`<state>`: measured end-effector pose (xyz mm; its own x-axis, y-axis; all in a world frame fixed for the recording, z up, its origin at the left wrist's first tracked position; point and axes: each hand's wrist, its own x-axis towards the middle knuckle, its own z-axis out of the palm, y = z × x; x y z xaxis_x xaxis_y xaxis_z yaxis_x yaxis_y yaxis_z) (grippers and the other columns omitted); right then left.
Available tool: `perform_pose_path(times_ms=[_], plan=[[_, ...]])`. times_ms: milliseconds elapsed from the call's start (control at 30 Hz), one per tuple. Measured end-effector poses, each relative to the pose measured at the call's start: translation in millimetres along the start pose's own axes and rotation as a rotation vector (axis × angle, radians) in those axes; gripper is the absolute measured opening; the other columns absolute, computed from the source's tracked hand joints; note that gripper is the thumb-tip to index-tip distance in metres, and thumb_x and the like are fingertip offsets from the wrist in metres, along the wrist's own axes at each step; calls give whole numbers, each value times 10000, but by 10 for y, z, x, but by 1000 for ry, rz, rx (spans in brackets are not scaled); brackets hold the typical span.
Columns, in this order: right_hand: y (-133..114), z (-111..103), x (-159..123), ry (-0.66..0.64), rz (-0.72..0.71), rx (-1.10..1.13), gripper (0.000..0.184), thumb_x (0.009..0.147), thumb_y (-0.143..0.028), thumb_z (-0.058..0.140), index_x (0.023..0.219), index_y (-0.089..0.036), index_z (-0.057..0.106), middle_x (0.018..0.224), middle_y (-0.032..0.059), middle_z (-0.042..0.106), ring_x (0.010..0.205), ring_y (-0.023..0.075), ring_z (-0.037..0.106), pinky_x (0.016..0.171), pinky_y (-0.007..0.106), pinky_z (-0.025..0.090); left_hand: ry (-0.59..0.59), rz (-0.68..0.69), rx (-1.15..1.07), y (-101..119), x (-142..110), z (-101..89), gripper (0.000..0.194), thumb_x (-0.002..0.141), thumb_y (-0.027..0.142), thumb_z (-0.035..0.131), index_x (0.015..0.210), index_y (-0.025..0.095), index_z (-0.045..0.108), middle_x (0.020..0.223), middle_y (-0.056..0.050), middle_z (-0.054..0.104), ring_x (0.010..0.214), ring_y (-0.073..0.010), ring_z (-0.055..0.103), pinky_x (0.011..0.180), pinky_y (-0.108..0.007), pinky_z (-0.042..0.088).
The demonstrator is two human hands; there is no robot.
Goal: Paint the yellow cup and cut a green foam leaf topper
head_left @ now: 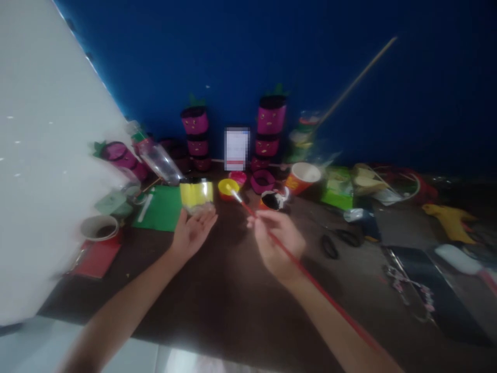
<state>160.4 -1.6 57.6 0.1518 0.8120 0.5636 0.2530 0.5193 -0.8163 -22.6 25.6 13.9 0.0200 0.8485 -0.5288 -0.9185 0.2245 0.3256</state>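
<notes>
Between left hand (pixel 193 234) and paintbrush (pixel 310 276), open room

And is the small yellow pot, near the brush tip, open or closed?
Open: no lid covers the yellow pot, yellow shows inside its rim, and the brush has its tip at the mouth.

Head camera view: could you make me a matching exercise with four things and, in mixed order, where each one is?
Things
1. Long, thin, red-handled paintbrush
2. Yellow and clear cylindrical container
3. Flat green sheet
4. Yellow gun-shaped tool

Places
A. Beneath a thin white stick
B. On the far right side of the dark brown table
C. In the right hand
D. At the fingers of the left hand

Right pairs: 1-C, 2-D, 3-A, 4-B.
</notes>
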Motion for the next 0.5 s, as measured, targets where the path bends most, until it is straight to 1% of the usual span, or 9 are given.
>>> perform_pose_path(times_ms=[67,133,167,233,300,400,500], plan=[[127,19,123,-10,77,-19,75,784,-165,612,854,-176,639,733,20,712,623,134,684,569,228,566,-33,-12,-2,17,18,-20,587,949,482,258,1326,54,396,940,-155,682,870,-202,686,903,-343,517],[256,47,259,-76,109,-88,49,756,-156,623,787,-167,660,670,9,696,586,135,666,540,231,546,-59,-15,1,31,34,-37,603,944,487,277,1325,34,392,930,-160,680,855,-203,689,892,-342,526],[314,66,326,-118,105,-141,56,742,-147,626,771,-164,671,676,13,701,596,140,667,558,243,544,-65,-12,2,36,41,-42,603,943,482,284,1325,27,389,929,-162,680,858,-204,688,893,-341,525],[407,114,450,-161,78,-241,71,731,-153,631,767,-161,691,679,22,709,606,152,666,592,268,537,-68,0,6,40,53,-48,584,945,461,299,1323,25,388,929,-164,681,864,-203,687,894,-333,523],[474,171,556,-205,81,-315,91,739,-169,621,776,-159,703,668,29,711,594,160,663,599,284,526,-70,13,14,38,65,-48,573,945,448,307,1317,20,390,929,-168,681,865,-203,688,882,-322,528],[537,251,675,-277,91,-441,90,730,-175,615,724,-174,705,635,26,706,591,174,659,592,289,509,-71,14,27,26,81,-44,570,945,440,314,1301,3,396,915,-177,683,852,-210,690,844,-322,546],[568,299,736,-347,74,-563,107,728,-179,601,703,-190,704,668,34,715,628,189,660,610,293,503,-62,4,36,10,99,-44,547,947,421,314,1272,-7,416,894,-180,684,830,-215,693,814,-330,559]])
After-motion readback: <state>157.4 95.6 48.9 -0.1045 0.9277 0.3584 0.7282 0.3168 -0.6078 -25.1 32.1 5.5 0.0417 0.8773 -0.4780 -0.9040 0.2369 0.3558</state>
